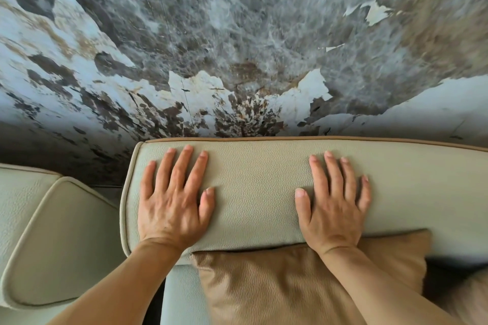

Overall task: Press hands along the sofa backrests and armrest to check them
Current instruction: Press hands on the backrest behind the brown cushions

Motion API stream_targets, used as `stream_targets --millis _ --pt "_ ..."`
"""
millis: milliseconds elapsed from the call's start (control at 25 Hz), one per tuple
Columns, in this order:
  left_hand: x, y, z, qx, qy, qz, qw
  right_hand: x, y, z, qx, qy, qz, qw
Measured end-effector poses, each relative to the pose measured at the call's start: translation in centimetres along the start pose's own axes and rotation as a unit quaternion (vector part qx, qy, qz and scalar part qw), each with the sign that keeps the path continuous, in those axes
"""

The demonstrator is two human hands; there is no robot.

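Forearms rise from the lower edge to 2 flat hands, fingers spread, gripping nothing. Left hand and right hand rest palm-down on the cream leather backrest, which spans the centre below the marbled wall. A tan cushion leans against it; another pad lies left. Step judged: pressing the backrest; next, shifting sideways. No writing legible
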State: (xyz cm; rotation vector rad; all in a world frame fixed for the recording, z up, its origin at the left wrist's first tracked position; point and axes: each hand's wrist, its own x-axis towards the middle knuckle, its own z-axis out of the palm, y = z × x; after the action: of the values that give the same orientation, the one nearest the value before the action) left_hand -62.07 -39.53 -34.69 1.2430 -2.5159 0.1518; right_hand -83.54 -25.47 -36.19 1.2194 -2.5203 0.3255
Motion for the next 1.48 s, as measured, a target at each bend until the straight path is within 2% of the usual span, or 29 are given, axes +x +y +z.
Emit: stream_targets --millis 560,960,1480 --pt "7.3 0.2 3.1 0.008 0.004 0.027 1.0 5.5 0.3 3.1 -0.006 0.044 0.028 0.999" --pt "12.8 0.8 5.2 0.003 0.007 0.05 0.999 9.7 1.0 5.4 -0.017 0.047 0.048 0.998" --pt "13.1 0.7 5.2 -0.009 -0.007 0.055 0.998 10.0 0.8 5.2 -0.026 0.024 0.044 0.998"
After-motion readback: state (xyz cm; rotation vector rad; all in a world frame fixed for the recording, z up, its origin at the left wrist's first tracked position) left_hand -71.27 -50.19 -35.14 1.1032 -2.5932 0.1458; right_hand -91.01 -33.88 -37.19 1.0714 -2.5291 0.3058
